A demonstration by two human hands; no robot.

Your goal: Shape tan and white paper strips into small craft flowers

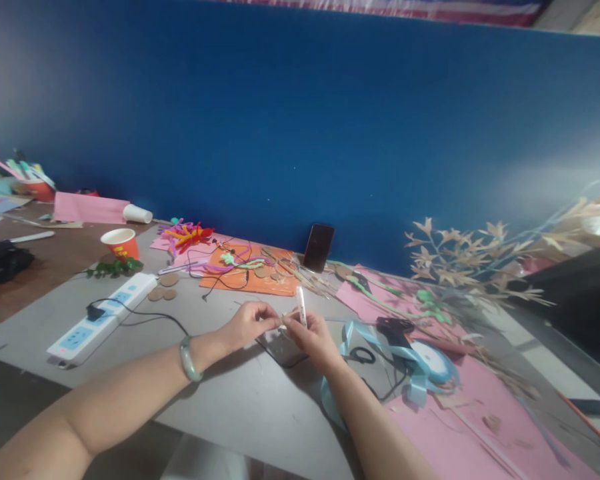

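Over the middle of the grey table, my left hand [251,327] and my right hand [311,335] meet at the fingertips. My left thumb and forefinger are pinched on something too small to make out. In my right hand a slim white pen-like tool [301,307] stands nearly upright, sticking up above the fingers. The small light thing between the two hands is blurred and partly hidden by the fingers. A thin black cable [275,359] passes on the table below them. On my left wrist sits a pale green bangle [189,360].
A white power strip [107,319] and a paper cup [121,244] are at left. Behind my hands lie orange paper [275,283] and a phone [319,247] leaning against the blue partition [290,120]. Blue ribbon [433,363], pink sheets [430,440] and dried stems [460,250] fill the right.
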